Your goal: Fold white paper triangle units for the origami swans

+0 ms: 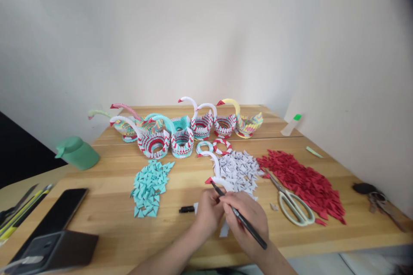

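Head view, left hand (209,209) holding swan neck (225,184), right hand (248,212) gripping pen (249,226)

Soft light leaves a faint shadow on the wall (200,38), and the keys (378,200) look blurred.

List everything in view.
Paper swans: about eight, multicoloured, back
Rings: two, teal, red, centre
Swan necks: two, white, centre
Triangle piles: three, teal, white, red, middle
Scissors: one, pale, right
Strip: one, green, right
Bottle: one, translucent, right
Keys: bunch, dark, right
Container: one, green, left
Phone: one, black, left
Box: one, dark, left
Tools: multiple, yellow, dark, left
Cap: one, black, centre
Pen: one, black, front
Table: one, wooden, beneath
Left hand: one, front
Right hand: one, front
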